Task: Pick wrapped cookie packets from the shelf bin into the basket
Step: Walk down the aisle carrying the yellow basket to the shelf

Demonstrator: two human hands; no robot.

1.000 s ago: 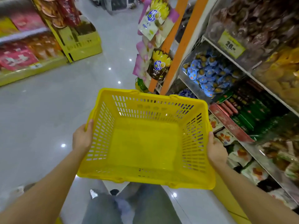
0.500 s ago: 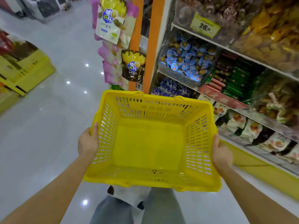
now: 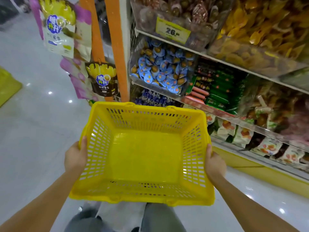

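Beside the shelf point(image 3: 222, 61), the left hand point(image 3: 75, 158) and right hand point(image 3: 214, 164) each gripped a side of the basket point(image 3: 143, 158), fingers curled on its rim, to hold it level. Blue packets point(image 3: 160, 71), likely the cookies, sat in a bin point(image 3: 133, 76) just past it. Bags point(image 3: 102, 81) hung off to the left, not in the way. One hand would need to let go.

I've swung toward the shelf point(image 3: 217, 59): the bin of blue packets point(image 3: 160, 71) has slid from 2 o'clock to 12, just past the basket point(image 3: 150, 109)'s far rim. The yellow floor display point(image 3: 8, 86) at 9 o'clock is almost gone.
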